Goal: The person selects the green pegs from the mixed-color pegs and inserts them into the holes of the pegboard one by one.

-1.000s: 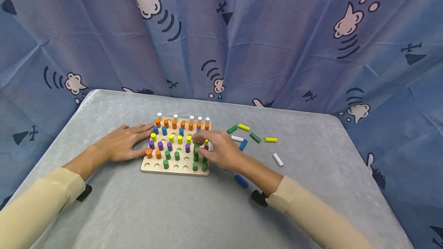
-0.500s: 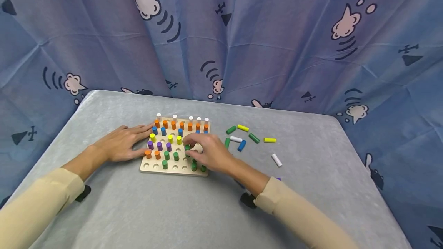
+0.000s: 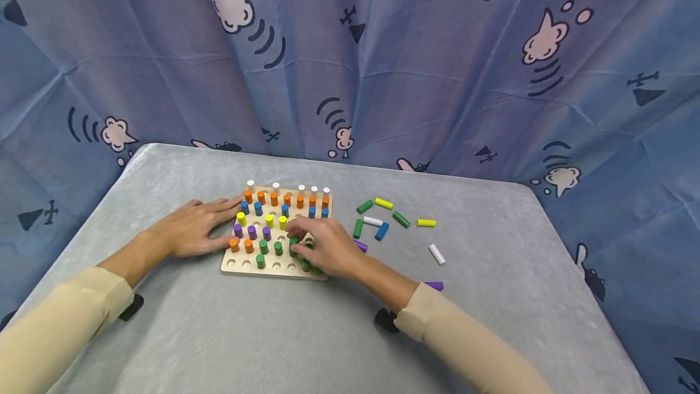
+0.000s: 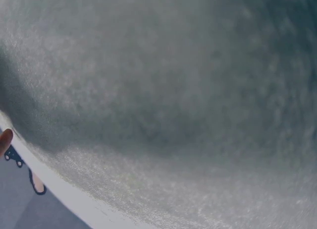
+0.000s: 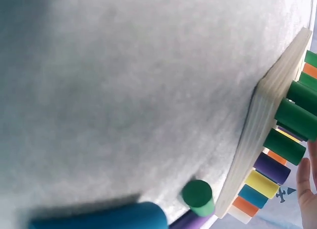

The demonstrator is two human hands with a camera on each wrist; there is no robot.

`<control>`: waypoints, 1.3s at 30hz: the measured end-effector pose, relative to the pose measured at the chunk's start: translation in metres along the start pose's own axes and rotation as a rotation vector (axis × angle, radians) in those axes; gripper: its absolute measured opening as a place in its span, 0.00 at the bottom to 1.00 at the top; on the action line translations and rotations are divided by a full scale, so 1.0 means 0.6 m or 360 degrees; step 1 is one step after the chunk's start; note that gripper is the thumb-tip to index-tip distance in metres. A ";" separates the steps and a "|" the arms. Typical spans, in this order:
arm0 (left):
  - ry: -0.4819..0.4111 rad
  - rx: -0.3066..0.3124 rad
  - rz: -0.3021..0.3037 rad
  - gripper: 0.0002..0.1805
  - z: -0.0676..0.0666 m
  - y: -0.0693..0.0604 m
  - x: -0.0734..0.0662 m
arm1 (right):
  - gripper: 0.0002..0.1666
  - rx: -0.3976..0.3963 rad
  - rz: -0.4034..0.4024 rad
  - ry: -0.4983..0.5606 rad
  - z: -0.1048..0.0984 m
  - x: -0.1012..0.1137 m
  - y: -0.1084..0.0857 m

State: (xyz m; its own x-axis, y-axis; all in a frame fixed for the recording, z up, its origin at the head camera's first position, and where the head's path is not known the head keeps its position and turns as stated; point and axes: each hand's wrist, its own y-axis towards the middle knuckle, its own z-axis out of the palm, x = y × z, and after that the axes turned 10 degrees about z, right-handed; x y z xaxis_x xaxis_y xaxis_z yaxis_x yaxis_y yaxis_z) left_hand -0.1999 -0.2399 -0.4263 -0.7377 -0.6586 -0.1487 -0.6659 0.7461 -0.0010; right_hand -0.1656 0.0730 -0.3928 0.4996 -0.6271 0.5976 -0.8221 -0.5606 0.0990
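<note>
A wooden pegboard [image 3: 276, 273] lies on the grey table with rows of coloured pegs standing in its holes. My right hand [image 3: 329, 249] is over its right half, thumb and fingertips pinching an upright green peg [image 3: 293, 246] at the row with orange and green pegs. Whether that peg is seated in a hole cannot be told. The right hand hides part of the board's right side. My left hand [image 3: 197, 228] lies flat with fingers spread, its fingertips touching the board's left edge. Fingers [image 5: 305, 182] of the right hand show beside the pegs in the right wrist view.
Loose pegs lie right of the board: green [image 3: 401, 219], yellow [image 3: 426, 223], white [image 3: 437, 254], blue [image 3: 381, 231] and purple [image 3: 434, 286]. A patterned curtain [image 3: 350, 65] hangs behind the table's far edge.
My right hand has moved left and then lower with the green peg. Loose green and purple pegs right of the board have come into sight. The left hand stays put.
</note>
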 end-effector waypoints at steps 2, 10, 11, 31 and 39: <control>-0.0001 -0.0001 -0.0001 0.40 0.000 0.001 0.001 | 0.17 0.0002 0.0018 -0.0009 0.002 -0.002 0.000; 0.0008 -0.0013 0.0003 0.40 0.001 0.001 0.001 | 0.16 0.0001 0.0042 -0.0043 0.010 -0.005 0.000; 0.0009 -0.0014 0.0004 0.40 0.001 0.001 0.001 | 0.16 0.0001 0.0040 -0.0051 0.011 -0.005 0.001; 0.0001 0.0002 0.0003 0.40 0.001 0.003 0.001 | 0.18 -0.0086 0.0207 -0.0059 -0.053 -0.049 -0.018; 0.0000 -0.0009 0.0011 0.40 0.002 0.002 0.002 | 0.20 -0.0291 0.0410 -0.0218 -0.128 -0.142 -0.052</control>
State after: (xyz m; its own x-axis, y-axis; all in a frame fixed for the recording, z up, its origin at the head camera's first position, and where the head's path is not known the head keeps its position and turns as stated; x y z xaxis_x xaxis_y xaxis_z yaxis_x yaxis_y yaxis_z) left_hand -0.2014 -0.2401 -0.4276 -0.7422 -0.6534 -0.1489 -0.6614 0.7500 0.0056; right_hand -0.2035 0.1852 -0.3855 0.2908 -0.8093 0.5103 -0.9552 -0.2759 0.1068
